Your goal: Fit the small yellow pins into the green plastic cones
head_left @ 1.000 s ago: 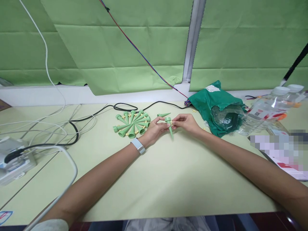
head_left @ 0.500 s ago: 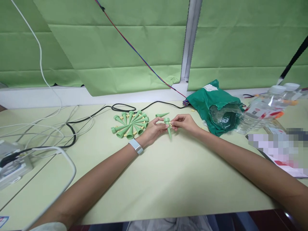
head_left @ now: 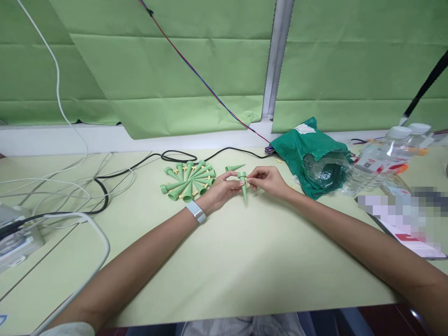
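Observation:
My left hand (head_left: pixel 221 190) is closed around a green plant watering spike (head_left: pixel 244 190), which points tip-down with its wide cap on top. My right hand (head_left: pixel 268 181) pinches a small yellow valve (head_left: pixel 247 180) against the spike's side; the fingertips partly hide it. Behind the hands, a loose green spike (head_left: pixel 235 167) lies on its side. Left of my left hand, several green spikes (head_left: pixel 178 191) are fanned in a ring, tips inward, with yellow valves on many of them.
A torn green plastic bag (head_left: pixel 294 142) holding clear wrapping lies to the right, near small yellow pieces (head_left: pixel 278 161). Beyond it stand water bottles (head_left: pixel 373 163) and a flat tablet-like item (head_left: pixel 399 228). Cables and a power strip (head_left: pixel 21 247) occupy the left side.
My right fingers have moved slightly closer to the spike, whose tip now hangs a little straighter down. Both hands keep their hold, and the view has shifted a little.

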Motion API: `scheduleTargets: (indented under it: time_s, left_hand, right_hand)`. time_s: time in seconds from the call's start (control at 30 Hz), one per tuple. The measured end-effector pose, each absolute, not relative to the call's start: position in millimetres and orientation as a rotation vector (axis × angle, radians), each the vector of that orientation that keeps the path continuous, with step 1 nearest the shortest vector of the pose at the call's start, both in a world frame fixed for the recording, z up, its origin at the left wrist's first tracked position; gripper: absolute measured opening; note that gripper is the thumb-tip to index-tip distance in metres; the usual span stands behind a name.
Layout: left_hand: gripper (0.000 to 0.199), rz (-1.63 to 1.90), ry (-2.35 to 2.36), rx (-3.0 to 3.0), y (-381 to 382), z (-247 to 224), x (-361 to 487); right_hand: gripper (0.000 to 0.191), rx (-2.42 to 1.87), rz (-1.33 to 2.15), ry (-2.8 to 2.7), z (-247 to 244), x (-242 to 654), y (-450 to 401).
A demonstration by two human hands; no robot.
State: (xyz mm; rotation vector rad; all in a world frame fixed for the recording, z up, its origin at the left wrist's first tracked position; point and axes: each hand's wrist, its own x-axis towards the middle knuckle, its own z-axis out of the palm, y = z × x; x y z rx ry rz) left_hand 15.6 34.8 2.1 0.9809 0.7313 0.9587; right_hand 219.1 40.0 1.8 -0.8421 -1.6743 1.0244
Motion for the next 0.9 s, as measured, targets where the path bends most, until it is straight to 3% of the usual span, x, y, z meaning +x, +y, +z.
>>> scheduleTargets:
  time_s: [0.9]
  left_hand:
    - [0.046, 1.042, 0.714, 1.078, 32.4, -4.8, 17.5]
  right_hand:
    - [0.046, -0.926, 1.355, -1.342, -6.1, 217.1, 40.5]
